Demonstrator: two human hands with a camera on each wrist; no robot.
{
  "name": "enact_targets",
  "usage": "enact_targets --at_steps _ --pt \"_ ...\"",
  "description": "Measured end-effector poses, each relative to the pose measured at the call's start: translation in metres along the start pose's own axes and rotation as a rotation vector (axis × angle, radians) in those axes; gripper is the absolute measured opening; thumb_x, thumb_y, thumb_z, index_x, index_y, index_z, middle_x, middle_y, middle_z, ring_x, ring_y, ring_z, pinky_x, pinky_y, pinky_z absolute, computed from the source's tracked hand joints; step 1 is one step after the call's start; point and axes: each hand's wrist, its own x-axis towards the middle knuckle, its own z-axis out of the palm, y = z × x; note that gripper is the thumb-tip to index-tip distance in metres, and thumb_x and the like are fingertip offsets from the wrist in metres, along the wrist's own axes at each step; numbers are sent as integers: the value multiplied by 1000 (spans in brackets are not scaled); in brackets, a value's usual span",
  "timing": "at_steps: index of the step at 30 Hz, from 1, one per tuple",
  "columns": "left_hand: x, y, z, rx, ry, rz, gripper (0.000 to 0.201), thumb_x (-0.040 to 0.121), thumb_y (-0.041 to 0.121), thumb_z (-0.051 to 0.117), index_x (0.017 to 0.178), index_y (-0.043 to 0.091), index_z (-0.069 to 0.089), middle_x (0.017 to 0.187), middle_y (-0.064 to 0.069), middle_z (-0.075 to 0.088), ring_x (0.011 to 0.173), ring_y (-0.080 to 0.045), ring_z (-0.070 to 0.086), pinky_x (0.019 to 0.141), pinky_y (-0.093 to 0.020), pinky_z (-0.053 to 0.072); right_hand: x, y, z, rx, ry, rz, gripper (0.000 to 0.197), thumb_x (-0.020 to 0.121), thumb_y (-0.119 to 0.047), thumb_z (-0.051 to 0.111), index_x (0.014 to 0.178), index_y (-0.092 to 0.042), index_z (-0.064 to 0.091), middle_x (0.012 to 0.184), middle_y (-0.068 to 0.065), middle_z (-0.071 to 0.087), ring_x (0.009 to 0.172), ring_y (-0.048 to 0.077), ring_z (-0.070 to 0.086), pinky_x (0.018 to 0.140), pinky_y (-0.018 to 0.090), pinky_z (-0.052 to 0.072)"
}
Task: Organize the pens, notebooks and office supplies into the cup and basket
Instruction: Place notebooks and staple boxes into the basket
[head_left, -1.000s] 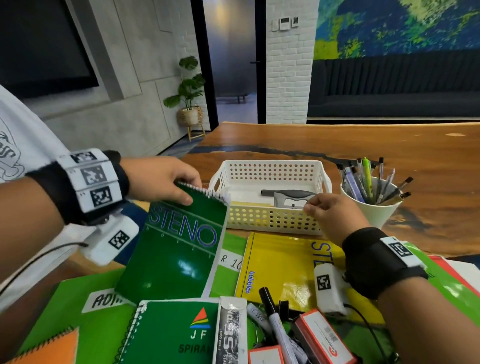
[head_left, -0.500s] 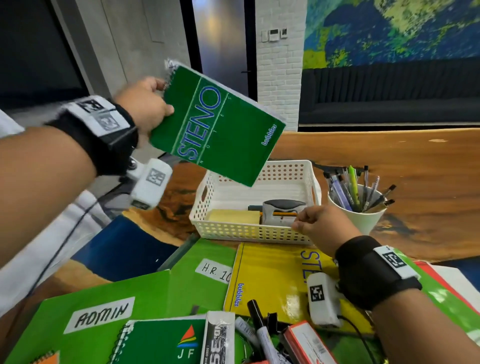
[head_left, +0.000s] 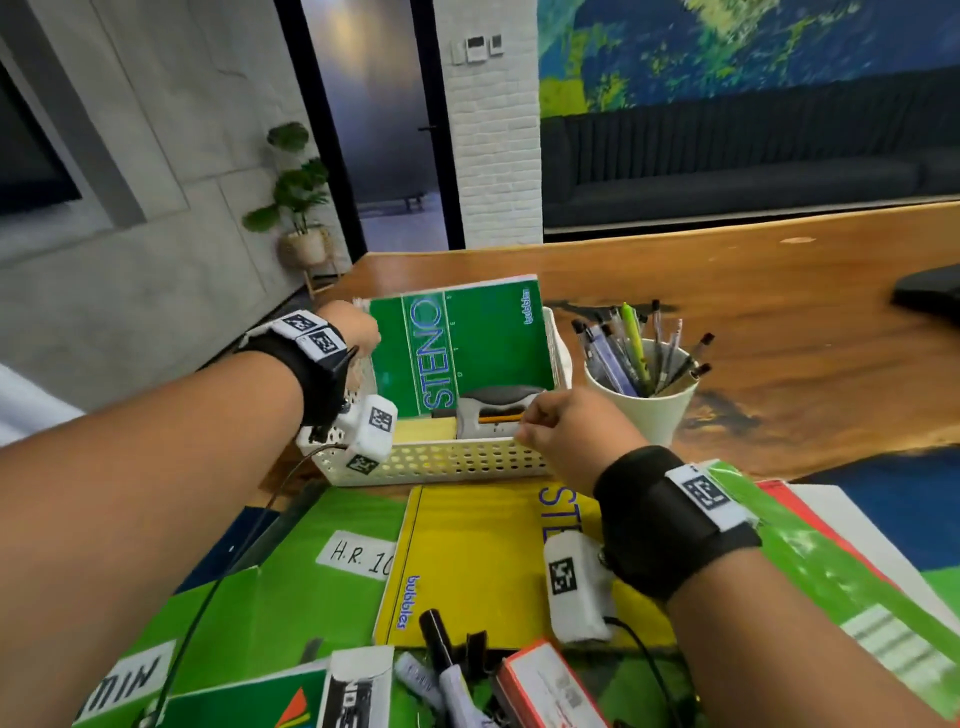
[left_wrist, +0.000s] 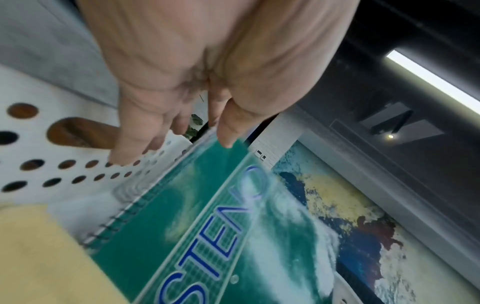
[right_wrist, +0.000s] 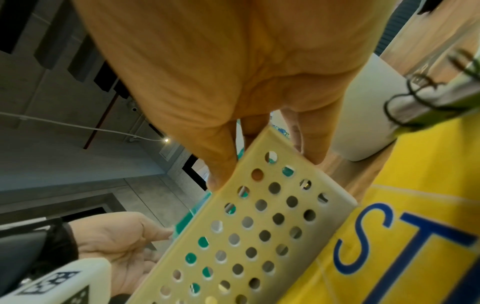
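The green STENO notebook (head_left: 467, 348) stands tilted inside the white basket (head_left: 447, 460), against its far wall. The left hand (head_left: 350, 330) pinches its spiral corner, thumb seen only by the left wrist camera. The right hand (head_left: 566, 434) grips the basket's near rim, fingers over it per the right wrist view.

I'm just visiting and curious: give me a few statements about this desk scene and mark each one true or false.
1. The green STENO notebook stands on edge in the white basket. True.
2. The right hand holds a pen. False: it grips the basket's near rim.
3. The white cup is empty. False: it is full of pens.
4. A yellow STENO notebook lies flat in front of the basket. True.
5. The left hand is at the green notebook's spiral edge. True.
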Motion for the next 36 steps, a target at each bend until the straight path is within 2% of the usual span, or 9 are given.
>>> enact_targets --at_steps 2,5,11,16,22,26,29,32,36 --pt "-2 -2 7 -148 -77 -122 38 99 20 57 132 2 52 146 -23 48 122 -40 58 101 -60 47 1 1 0 17 8 8 15 95 -27 64 83 -19 68 73 -3 61 73 16 59 74 33 53" --pt "-13 -4 12 -364 -192 -170 53 102 21 53 149 5 35 155 -14 37 136 -39 44 112 -60 36 0 0 -1 18 9 4 16 96 -27 63 88 -15 70 76 -1 64 73 15 58 74 32 52" --pt "-41 -9 -25 -280 -60 32 11 89 17 66 98 11 68 94 -13 67 78 -22 62 70 -30 49 -3 -2 -3 21 11 6 17 97 -27 63 87 -15 68 78 0 64 72 12 57 66 23 48" --pt "-55 -51 -79 504 9 39 21 86 22 72 91 2 76 72 -10 72 49 -18 57 50 -23 43 -5 -3 -4 -22 22 -7 18 97 -27 62 87 -14 68 79 4 66 72 13 58 65 25 48" --pt "-68 -120 -78 800 -258 -132 36 86 26 76 110 0 70 82 -9 71 58 -19 62 51 -22 48 -5 -4 -2 -50 20 -13 19 97 -27 61 83 -15 68 76 4 64 68 14 56 58 25 44" --pt "-66 -135 -69 898 -154 49 48 90 31 72 132 12 62 129 -6 65 112 -22 62 90 -26 51 -7 -6 -3 -64 22 -10 19 97 -28 61 84 -17 68 78 2 65 69 12 56 56 23 39" --pt "-72 -134 -60 669 -339 -45 38 86 35 77 115 11 70 100 -3 72 93 -21 71 66 -25 55 -6 -6 -2 -60 18 -14 17 97 -27 61 86 -15 68 80 3 66 69 13 56 54 22 38" --pt "-85 -127 -47 740 -473 -25 48 75 54 80 102 15 72 93 -3 75 79 -17 72 67 -29 57 -6 -6 -2 -48 20 -9 17 97 -26 61 87 -14 68 81 5 66 68 12 56 53 21 37" --pt "-111 -109 -27 1110 -270 260 49 76 67 69 84 19 69 82 -1 70 68 -16 61 59 -28 46 -6 -6 -2 -59 29 0 18 98 -26 60 88 -14 68 80 3 65 66 10 53 51 18 34"
